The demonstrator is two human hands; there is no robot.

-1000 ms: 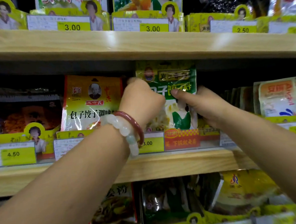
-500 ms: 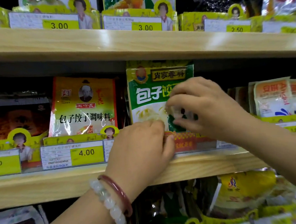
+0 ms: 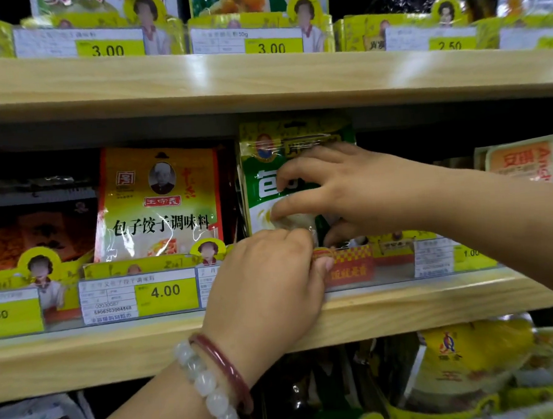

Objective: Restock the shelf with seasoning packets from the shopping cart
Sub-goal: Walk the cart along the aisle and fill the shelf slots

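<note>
Hands | left (image 3: 267,284) pinches green packet (image 3: 261,190) bottom | right (image 3: 342,189) grips front

Green seasoning packet (image 3: 261,190) stood upright on middle wooden shelf (image 3: 404,302), w/ white lettering, yellow band across top & pale food pic lower down; glossy film caught glare. Sat just right of yellow/orange packet (image 3: 159,200), also upright, black lettering, behind 4.00 tag. More packets behind the green one.

Left wrist wears a pale bead bracelet (image 3: 205,383) and a dark-red bangle (image 3: 226,371).
</note>
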